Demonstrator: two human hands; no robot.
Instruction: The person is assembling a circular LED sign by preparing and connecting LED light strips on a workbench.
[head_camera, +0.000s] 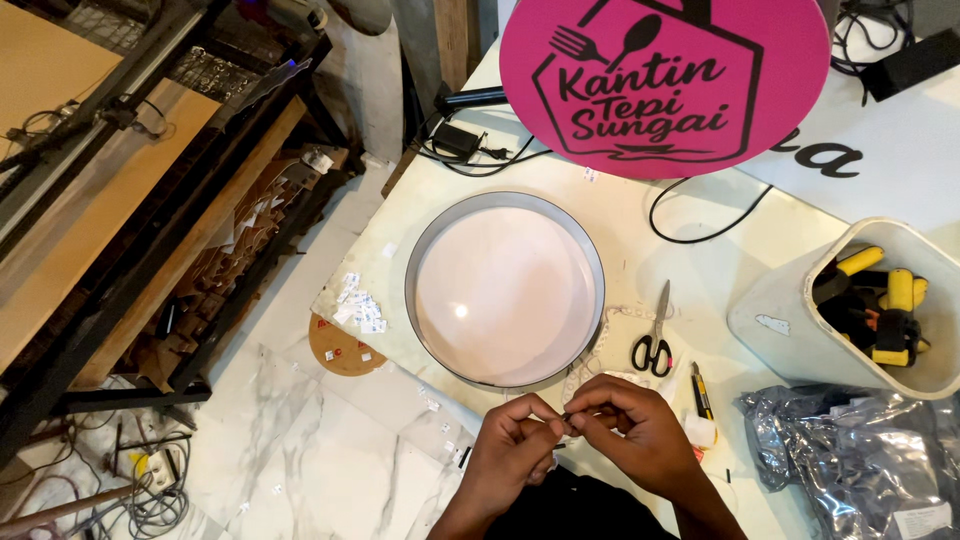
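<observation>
Both my hands meet at the table's near edge. My left hand (515, 440) and my right hand (635, 430) pinch a tiny dark piece (568, 417) between their fingertips; I cannot tell what it is. Just beyond the hands lies a round white disc with a grey metal rim (412, 270). A thin white strip (590, 360) curls along the disc's right side toward my right hand.
Black-handled scissors (655, 340) and a yellow-black utility knife (702, 392) lie right of the disc. A white bin (780, 320) of yellow-black tools and a silver foil bag (860, 460) sit at right. A round pink sign (665, 85), cables, a power adapter (455, 140) behind. Floor with scraps at left.
</observation>
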